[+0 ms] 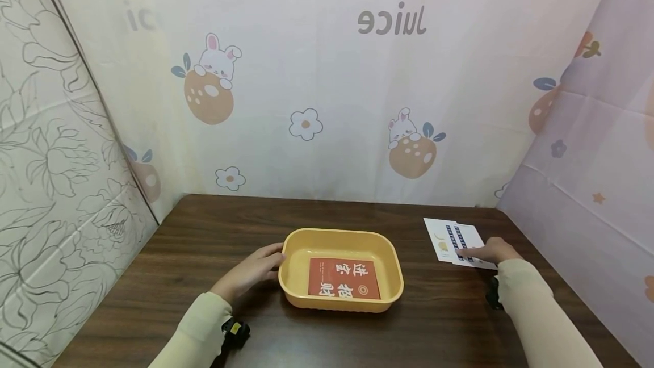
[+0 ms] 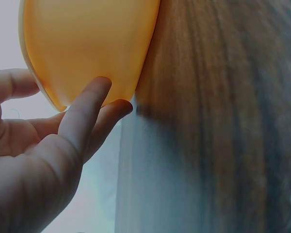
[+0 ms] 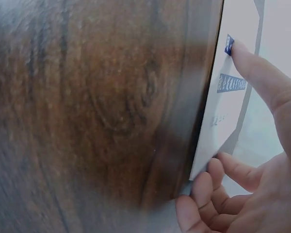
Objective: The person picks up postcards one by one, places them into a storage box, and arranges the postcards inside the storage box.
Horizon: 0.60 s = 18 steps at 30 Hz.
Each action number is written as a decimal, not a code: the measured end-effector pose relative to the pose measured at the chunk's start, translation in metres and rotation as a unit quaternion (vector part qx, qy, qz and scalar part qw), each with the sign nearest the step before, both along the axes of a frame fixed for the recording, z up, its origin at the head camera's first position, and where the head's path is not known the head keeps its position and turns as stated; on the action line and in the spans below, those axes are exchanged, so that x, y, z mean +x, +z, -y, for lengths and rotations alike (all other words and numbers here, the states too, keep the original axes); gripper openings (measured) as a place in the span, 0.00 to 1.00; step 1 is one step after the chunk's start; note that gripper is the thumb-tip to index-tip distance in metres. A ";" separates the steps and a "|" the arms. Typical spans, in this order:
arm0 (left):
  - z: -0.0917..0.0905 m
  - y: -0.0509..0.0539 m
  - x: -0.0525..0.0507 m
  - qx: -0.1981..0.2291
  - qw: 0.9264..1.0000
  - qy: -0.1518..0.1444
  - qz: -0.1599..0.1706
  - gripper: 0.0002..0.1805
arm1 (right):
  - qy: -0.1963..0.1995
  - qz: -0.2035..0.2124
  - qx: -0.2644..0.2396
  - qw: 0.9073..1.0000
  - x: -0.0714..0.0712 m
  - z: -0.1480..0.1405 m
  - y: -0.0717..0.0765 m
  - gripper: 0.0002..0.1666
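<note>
A yellow plastic tray (image 1: pixel 339 302) stands on the table, with a red square card (image 1: pixel 327 277) bearing white Chinese characters lying flat inside it. My left hand (image 1: pixel 255 270) touches the tray's left end, its fingers fairly straight. In the left wrist view two fingertips lie against the outer wall (image 2: pixel 102 43); another finger's tip is hidden behind the rim. To the right, two overlapping white cards (image 1: pixel 441 246) with blue printed strips lie near the table's right side. My right hand (image 1: pixel 493 250) pinches them at the near right edge, thumb on top and the other fingers curled at the edge.
The dark wooden table (image 1: pixel 230 328) runs back to a pale patterned curtain (image 1: pixel 327 175). More printed cloth hangs on the left and right sides. Each wrist carries a small black device, such as the left one (image 1: pixel 236 332).
</note>
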<state>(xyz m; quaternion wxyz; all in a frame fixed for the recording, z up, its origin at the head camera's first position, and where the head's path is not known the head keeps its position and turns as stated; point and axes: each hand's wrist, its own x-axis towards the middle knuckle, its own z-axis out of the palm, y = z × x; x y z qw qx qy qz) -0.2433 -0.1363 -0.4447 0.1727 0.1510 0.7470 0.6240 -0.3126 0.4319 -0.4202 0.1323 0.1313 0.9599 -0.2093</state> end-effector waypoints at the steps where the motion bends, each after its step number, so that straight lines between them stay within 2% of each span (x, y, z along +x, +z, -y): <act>1: 0.000 0.000 0.000 0.000 1.000 0.000 -0.001 0.30 | 0.001 -0.003 -0.004 1.000 0.000 -0.001 0.000 0.65; 7: 0.000 -0.002 0.000 -0.004 1.000 0.007 0.002 0.30 | 0.000 -0.021 -0.015 1.000 0.000 -0.007 -0.003 0.60; 14: 0.001 -0.004 0.000 -0.006 1.000 0.009 0.002 0.30 | -0.005 -0.041 -0.063 0.997 -0.001 -0.011 -0.012 0.52; 18: 0.001 -0.004 0.000 -0.004 1.000 0.005 0.001 0.30 | -0.011 -0.052 -0.085 0.995 -0.003 -0.015 -0.016 0.39</act>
